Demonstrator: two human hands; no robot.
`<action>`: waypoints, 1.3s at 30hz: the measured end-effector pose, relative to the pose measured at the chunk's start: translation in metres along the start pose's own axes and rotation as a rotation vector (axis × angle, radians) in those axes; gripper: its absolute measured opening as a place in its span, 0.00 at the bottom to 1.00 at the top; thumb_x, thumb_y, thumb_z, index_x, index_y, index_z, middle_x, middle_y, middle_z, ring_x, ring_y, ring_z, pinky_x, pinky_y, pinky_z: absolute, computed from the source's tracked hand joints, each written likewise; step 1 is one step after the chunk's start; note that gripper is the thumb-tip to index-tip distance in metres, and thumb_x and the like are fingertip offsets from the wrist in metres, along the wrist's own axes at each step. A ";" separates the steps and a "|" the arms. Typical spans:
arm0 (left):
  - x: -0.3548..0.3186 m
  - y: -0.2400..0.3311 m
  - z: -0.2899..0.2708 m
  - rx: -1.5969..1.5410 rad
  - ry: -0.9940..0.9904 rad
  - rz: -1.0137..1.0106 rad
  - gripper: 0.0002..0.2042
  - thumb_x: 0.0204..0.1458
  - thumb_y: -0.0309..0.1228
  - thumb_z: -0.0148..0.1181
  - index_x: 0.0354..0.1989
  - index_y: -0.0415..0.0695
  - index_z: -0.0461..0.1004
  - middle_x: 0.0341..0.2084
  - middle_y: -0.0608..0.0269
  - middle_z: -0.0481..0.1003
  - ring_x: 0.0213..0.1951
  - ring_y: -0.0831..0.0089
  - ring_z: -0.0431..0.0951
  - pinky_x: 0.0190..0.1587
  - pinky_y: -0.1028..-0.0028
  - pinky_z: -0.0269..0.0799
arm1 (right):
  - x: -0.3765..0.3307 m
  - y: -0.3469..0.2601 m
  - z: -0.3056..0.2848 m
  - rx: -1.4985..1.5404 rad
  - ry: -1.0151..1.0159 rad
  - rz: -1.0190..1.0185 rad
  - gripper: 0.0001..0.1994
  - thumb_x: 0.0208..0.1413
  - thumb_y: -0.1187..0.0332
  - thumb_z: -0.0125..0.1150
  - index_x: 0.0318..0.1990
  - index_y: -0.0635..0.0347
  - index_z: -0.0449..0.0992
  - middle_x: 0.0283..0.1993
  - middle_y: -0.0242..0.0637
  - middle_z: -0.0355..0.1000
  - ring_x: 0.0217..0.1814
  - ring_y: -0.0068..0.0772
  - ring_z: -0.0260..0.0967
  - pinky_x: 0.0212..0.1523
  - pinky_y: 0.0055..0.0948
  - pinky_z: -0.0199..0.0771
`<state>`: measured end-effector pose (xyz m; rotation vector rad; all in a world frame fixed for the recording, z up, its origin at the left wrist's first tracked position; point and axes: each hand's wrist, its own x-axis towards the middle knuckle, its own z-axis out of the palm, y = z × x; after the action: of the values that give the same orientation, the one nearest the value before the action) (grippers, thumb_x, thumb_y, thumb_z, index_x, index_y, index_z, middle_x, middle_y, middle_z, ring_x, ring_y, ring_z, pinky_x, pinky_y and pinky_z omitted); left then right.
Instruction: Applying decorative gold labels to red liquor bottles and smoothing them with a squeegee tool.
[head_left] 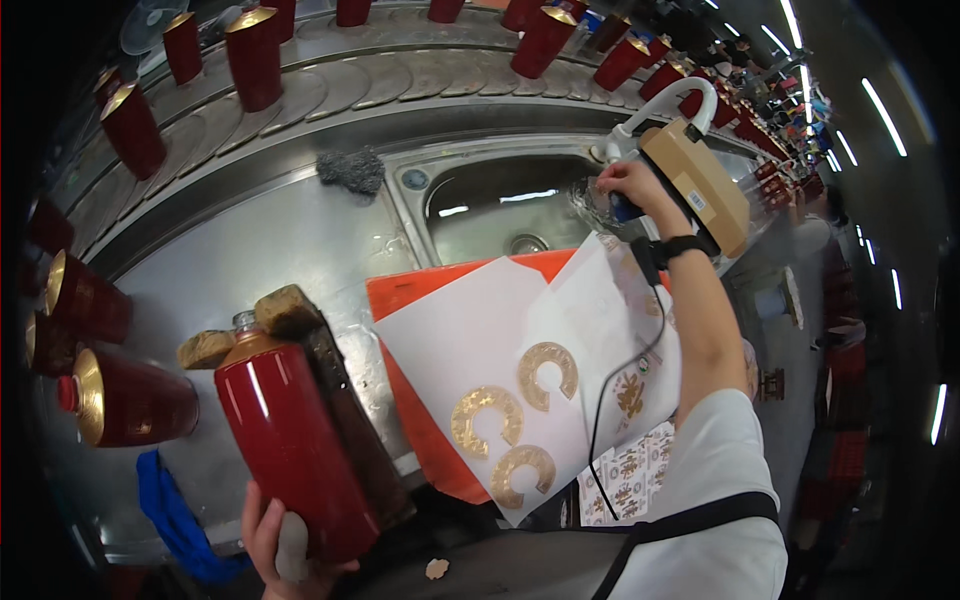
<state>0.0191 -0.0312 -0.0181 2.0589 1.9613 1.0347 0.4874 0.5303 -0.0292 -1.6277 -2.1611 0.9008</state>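
Note:
A glossy red bottle (290, 440) with a gold shoulder and an uncapped clear neck lies tilted in front of me, its neck pointing away. My left hand (270, 550) is wrapped round its lower end; a pale grey cover sits on one digit. My right hand (632, 187) reaches to the sink's right edge, fingers pinched together beside crinkled clear material and a dark blue item (625, 209). What the fingertips hold, if anything, I cannot make out. White backing sheets (480, 330) with gold C-shaped stickers (486, 420) lie between my arms on an orange sheet (400, 295).
A steel sink (480, 215) with a white curved faucet (700, 95) lies ahead, a cardboard box (700, 185) at its right. Steel wool (350, 172) rests left of it. Red bottles (253, 60) stand along a plated conveyor (385, 75). A blue cloth (180, 515) lies left.

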 end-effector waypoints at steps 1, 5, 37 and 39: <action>0.000 -0.002 0.003 -0.078 0.030 0.057 0.48 0.51 0.62 0.66 0.70 0.36 0.58 0.67 0.43 0.58 0.68 0.37 0.62 0.67 0.47 0.64 | -0.011 -0.023 0.002 -0.071 0.020 -0.044 0.09 0.52 0.66 0.72 0.37 0.61 0.84 0.32 0.31 0.81 0.33 0.23 0.74 0.39 0.25 0.72; 0.015 0.001 0.006 0.221 0.018 0.130 0.60 0.37 0.55 0.80 0.74 0.37 0.49 0.70 0.40 0.55 0.69 0.33 0.59 0.69 0.44 0.59 | -0.078 -0.128 0.028 -0.218 0.013 -0.269 0.07 0.55 0.66 0.69 0.37 0.59 0.84 0.33 0.28 0.77 0.33 0.20 0.69 0.38 0.23 0.69; 0.048 -0.017 -0.013 -0.672 -0.094 -0.116 0.63 0.44 0.43 0.79 0.76 0.33 0.33 0.70 0.32 0.53 0.66 0.44 0.66 0.66 0.57 0.65 | -0.241 -0.361 0.217 0.528 -0.422 -0.368 0.15 0.59 0.77 0.68 0.52 0.63 0.74 0.36 0.22 0.70 0.36 0.09 0.66 0.40 0.14 0.68; 0.057 -0.018 -0.005 -0.924 -0.038 -0.213 0.60 0.49 0.42 0.76 0.76 0.32 0.30 0.69 0.34 0.55 0.66 0.49 0.67 0.66 0.59 0.66 | -0.237 -0.360 0.217 0.536 -0.407 -0.354 0.16 0.59 0.76 0.68 0.53 0.63 0.73 0.35 0.21 0.69 0.36 0.08 0.66 0.40 0.14 0.67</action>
<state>-0.0026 0.0220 -0.0010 1.3107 1.2452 1.4495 0.1671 0.1815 0.0647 -0.8306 -2.0861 1.6144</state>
